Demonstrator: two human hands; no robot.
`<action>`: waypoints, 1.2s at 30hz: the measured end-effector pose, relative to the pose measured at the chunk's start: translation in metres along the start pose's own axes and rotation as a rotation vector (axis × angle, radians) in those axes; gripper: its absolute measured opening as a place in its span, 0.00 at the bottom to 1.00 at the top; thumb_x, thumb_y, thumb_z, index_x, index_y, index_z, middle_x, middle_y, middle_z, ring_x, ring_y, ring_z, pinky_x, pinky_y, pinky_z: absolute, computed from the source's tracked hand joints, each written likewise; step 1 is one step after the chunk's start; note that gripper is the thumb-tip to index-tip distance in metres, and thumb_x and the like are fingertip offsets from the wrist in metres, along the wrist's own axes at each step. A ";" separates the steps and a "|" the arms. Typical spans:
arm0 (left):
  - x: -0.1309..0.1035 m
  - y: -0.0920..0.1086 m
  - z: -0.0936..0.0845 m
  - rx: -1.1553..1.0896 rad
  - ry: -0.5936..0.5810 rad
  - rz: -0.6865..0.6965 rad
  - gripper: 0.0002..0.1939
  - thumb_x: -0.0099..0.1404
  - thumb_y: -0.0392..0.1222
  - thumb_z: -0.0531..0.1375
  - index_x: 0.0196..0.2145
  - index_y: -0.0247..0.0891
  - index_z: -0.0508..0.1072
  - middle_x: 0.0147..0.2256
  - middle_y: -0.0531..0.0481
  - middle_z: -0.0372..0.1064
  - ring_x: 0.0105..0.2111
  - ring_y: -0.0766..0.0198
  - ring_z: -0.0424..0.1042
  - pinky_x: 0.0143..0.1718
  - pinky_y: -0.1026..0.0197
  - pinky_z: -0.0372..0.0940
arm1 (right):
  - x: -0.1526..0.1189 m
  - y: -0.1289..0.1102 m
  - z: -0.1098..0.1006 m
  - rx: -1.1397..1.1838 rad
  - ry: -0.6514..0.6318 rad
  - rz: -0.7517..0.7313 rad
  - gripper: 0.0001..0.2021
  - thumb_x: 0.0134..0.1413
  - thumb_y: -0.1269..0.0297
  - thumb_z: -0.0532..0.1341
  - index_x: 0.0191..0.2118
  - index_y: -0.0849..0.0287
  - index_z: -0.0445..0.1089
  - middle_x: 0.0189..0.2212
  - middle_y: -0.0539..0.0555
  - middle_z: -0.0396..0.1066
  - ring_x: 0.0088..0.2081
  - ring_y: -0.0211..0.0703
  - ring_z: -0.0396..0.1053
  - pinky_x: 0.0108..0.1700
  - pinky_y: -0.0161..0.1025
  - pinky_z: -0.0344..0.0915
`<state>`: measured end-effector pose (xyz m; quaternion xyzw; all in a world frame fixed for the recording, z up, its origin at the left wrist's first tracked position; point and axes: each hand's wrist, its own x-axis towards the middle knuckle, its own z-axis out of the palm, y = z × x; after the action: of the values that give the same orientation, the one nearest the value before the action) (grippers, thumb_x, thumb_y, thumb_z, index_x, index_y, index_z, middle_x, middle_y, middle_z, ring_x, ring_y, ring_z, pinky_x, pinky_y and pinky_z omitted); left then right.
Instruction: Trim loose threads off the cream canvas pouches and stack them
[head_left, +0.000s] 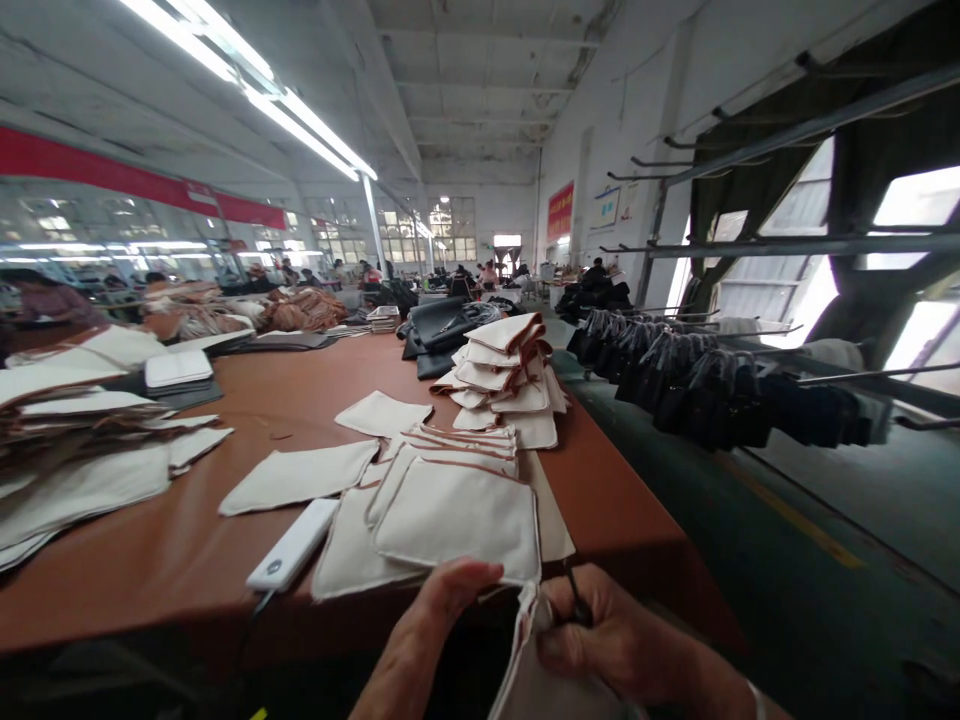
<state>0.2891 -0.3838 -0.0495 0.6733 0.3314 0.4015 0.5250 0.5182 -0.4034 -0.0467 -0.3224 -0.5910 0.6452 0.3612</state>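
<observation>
My right hand (600, 625) is closed around a cream fabric piece (536, 670) with brown edging, thumb pressed against its side. A small dark tool (577, 598), perhaps thread snips, is tucked in the same fingers; its working end is hidden. My left hand (439, 615) is just left of the held piece, with a visible digit stretched out; its other fingers are mostly hidden. Past both hands, a cream pouch (457, 515) with a brown-trimmed edge tops an overlapping row on the brown-covered table (262, 400).
A taller pile of cream pieces (502, 375) stands behind, near black folded material (435, 330). A white corded device (292, 545) lies left of the row. More cream stacks (112, 480) fill the left side. Dark items hang on a rack (675, 380) at right.
</observation>
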 end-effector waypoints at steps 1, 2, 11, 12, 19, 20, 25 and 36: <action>0.006 0.000 -0.001 -0.042 -0.067 -0.042 0.28 0.65 0.66 0.55 0.49 0.43 0.75 0.48 0.43 0.74 0.50 0.47 0.71 0.52 0.49 0.66 | 0.003 -0.001 0.001 -0.021 -0.046 -0.001 0.21 0.54 0.48 0.66 0.32 0.65 0.73 0.24 0.47 0.57 0.25 0.32 0.49 0.26 0.31 0.47; 0.011 0.001 -0.002 -0.067 -0.143 -0.083 0.30 0.63 0.67 0.56 0.49 0.41 0.75 0.46 0.44 0.74 0.48 0.48 0.71 0.50 0.50 0.66 | 0.006 -0.003 0.003 -0.047 -0.087 0.002 0.20 0.55 0.49 0.66 0.31 0.65 0.72 0.23 0.47 0.56 0.25 0.32 0.49 0.25 0.31 0.46; 0.021 0.015 -0.031 -0.201 -0.400 -0.360 0.23 0.54 0.56 0.71 0.31 0.34 0.69 0.25 0.56 0.60 0.25 0.71 0.52 0.25 0.67 0.45 | 0.021 -0.018 -0.003 -0.235 -0.055 0.014 0.17 0.47 0.54 0.72 0.31 0.63 0.71 0.24 0.46 0.60 0.25 0.32 0.53 0.25 0.29 0.51; 0.022 0.016 -0.032 -0.184 -0.406 -0.386 0.22 0.54 0.54 0.71 0.32 0.34 0.70 0.25 0.56 0.59 0.25 0.71 0.51 0.25 0.67 0.44 | 0.023 -0.017 -0.004 -0.266 -0.050 -0.004 0.17 0.47 0.55 0.72 0.33 0.63 0.71 0.25 0.46 0.61 0.26 0.33 0.54 0.26 0.30 0.52; 0.019 0.002 -0.024 -0.151 -0.337 -0.427 0.21 0.51 0.53 0.73 0.28 0.32 0.73 0.22 0.57 0.57 0.23 0.71 0.49 0.24 0.65 0.43 | 0.035 0.002 -0.008 -0.805 -0.116 -0.429 0.05 0.56 0.65 0.63 0.32 0.61 0.72 0.27 0.51 0.69 0.31 0.39 0.65 0.38 0.36 0.60; 0.018 -0.001 -0.022 -0.156 -0.334 -0.430 0.21 0.52 0.53 0.73 0.28 0.31 0.73 0.21 0.57 0.56 0.23 0.71 0.49 0.24 0.65 0.43 | 0.035 0.002 -0.008 -0.888 -0.117 -0.469 0.03 0.54 0.68 0.62 0.32 0.60 0.72 0.28 0.51 0.70 0.32 0.40 0.65 0.42 0.38 0.60; 0.012 -0.013 -0.013 -0.226 -0.288 -0.440 0.21 0.52 0.53 0.72 0.29 0.31 0.76 0.24 0.52 0.65 0.25 0.69 0.56 0.26 0.66 0.48 | 0.028 0.003 -0.005 -0.846 -0.083 -0.436 0.05 0.52 0.73 0.58 0.33 0.60 0.72 0.28 0.52 0.70 0.32 0.40 0.66 0.41 0.38 0.60; 0.006 -0.001 0.000 -0.224 -0.235 -0.500 0.22 0.54 0.56 0.70 0.25 0.30 0.77 0.21 0.49 0.68 0.23 0.68 0.57 0.26 0.65 0.49 | 0.015 0.015 0.006 -0.129 0.065 -0.016 0.07 0.53 0.65 0.64 0.29 0.64 0.72 0.23 0.46 0.62 0.25 0.33 0.56 0.28 0.31 0.54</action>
<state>0.2920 -0.3785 -0.0495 0.5505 0.3776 0.2130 0.7134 0.5043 -0.3947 -0.0612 -0.3611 -0.6217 0.5921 0.3640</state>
